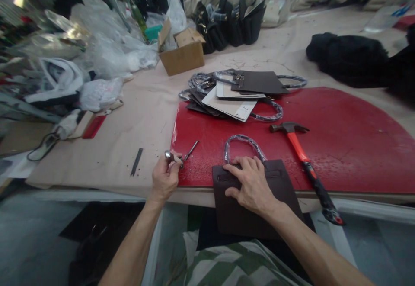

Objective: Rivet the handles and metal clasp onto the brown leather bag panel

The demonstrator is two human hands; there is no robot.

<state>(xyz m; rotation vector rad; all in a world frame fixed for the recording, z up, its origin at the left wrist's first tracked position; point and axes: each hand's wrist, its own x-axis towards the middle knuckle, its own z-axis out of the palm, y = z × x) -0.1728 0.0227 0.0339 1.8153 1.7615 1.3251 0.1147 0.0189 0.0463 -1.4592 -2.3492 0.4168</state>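
Observation:
My right hand (250, 183) lies flat with fingers spread on a dark brown bag panel (246, 212) that hangs over the table's front edge; the panel's wrapped loop handle (243, 141) rests on the red mat (340, 147). My left hand (165, 175) is closed around a small metal tool (181, 156) with a shiny round end and thin pointed tips that reach onto the mat's left edge.
A hammer (303, 156) with an orange and black handle lies right of the panel. A stack of bag panels and handles (240, 93) sits further back. A cardboard box (183, 52), plastic bags (97, 48), black handbags (233, 17) and black cloth (350, 59) fill the far side.

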